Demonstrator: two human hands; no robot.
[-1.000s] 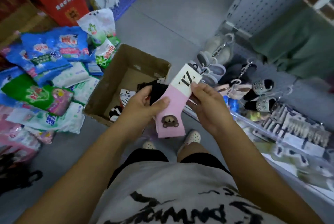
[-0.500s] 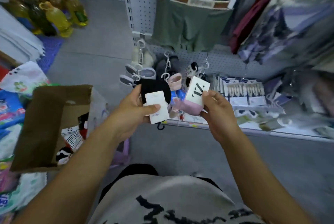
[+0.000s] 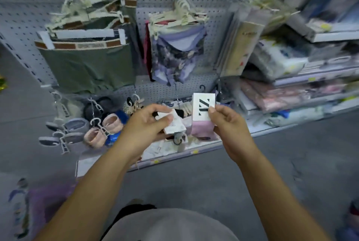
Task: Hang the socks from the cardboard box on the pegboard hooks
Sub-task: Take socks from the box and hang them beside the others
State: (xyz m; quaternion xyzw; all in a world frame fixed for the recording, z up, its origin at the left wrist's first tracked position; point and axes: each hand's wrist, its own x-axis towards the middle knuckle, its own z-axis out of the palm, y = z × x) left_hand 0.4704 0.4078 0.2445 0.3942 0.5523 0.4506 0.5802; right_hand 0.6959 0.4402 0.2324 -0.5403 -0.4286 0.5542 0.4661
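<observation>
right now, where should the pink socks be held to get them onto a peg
Pinch the stiff white card on the pink socks from its right edge, as the right hand does. The card stands upright with the black hook poking above it, so a side grip should leave the hook free.

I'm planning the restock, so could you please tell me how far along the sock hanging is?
No hung socks are clearly visible on the pegboard yet. In hand: the right hand pinches the pink pair by its card, and the left hand holds a black pair. Left: both pairs need hooks; the box is out of view, so the remainder is unknown.
</observation>
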